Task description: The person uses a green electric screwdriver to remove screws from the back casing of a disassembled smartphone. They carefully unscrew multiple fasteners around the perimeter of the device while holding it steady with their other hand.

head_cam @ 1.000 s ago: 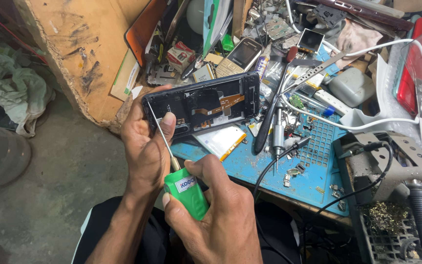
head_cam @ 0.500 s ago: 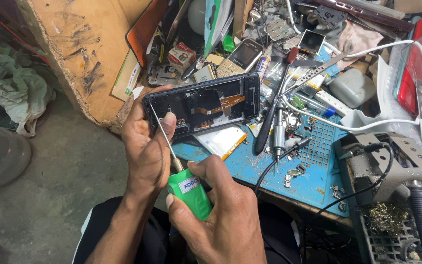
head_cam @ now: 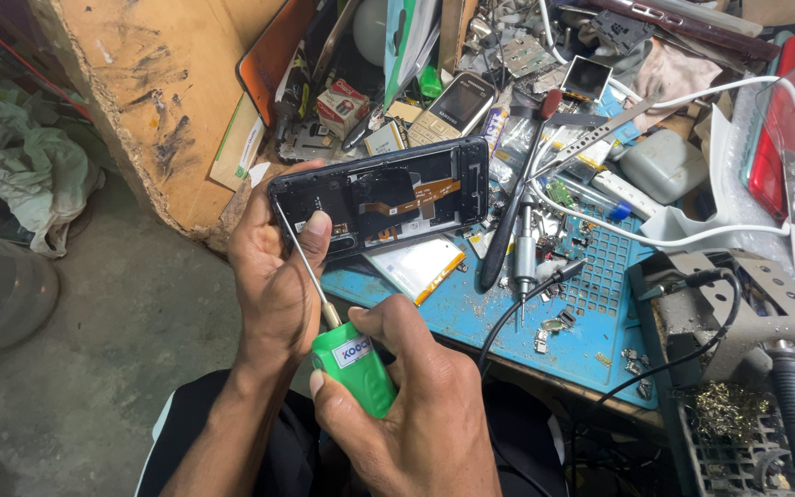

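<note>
**Opened phone held over a crowded repair bench**

A person's left hand [head_cam: 273,276] gripped the near end of an opened smartphone [head_cam: 384,198], its back cover off and its dark inner boards and an orange ribbon strip exposed. The thumb was pressed on the phone's inner face and the fingers curled under the casing, holding the phone tilted just above the front edge of the bench. The right hand [head_cam: 416,405] was closed around the green handle of a screwdriver [head_cam: 351,364], fingers wrapped tight and thumb laid along the top. The thin metal shaft ran up and to the left past the left thumb, its tip meeting the phone's upper left corner; whether it sat in a screw could not be told.

Below the phone lay a blue work mat [head_cam: 591,313] with a grid of small pockets, scattered with tiny screws and metal scraps. A flat silver battery with an orange edge [head_cam: 416,267] rested on the mat just beside the phone. A dark-handled tool [head_cam: 508,221] lay across the mat to the right, near a white cable [head_cam: 692,235]. A keypad phone [head_cam: 457,106] sat among the clutter behind. A chipped wooden board [head_cam: 149,101] leaned at the left, above a bare concrete floor [head_cam: 112,350].
</note>
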